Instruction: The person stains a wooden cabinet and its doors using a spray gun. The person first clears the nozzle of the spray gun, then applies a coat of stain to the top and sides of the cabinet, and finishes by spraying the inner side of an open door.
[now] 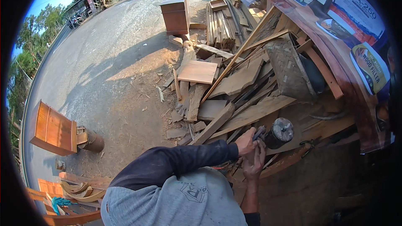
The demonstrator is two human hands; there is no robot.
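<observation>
Both my hands meet low and right of the middle, by a soot-dark round can with a pale-spattered top. My left hand, at the end of a dark sleeve, is closed around a small dark grey object whose kind I cannot make out. Just below it, my right hand has its fingers bent up against the same spot. What the right hand grips is mostly hidden by its own fingers.
Loose boards and offcuts pile up ahead, with a square panel and a woven basket on top. Varnished wooden boxes stand farther off and at the left. A printed banner hangs at the right.
</observation>
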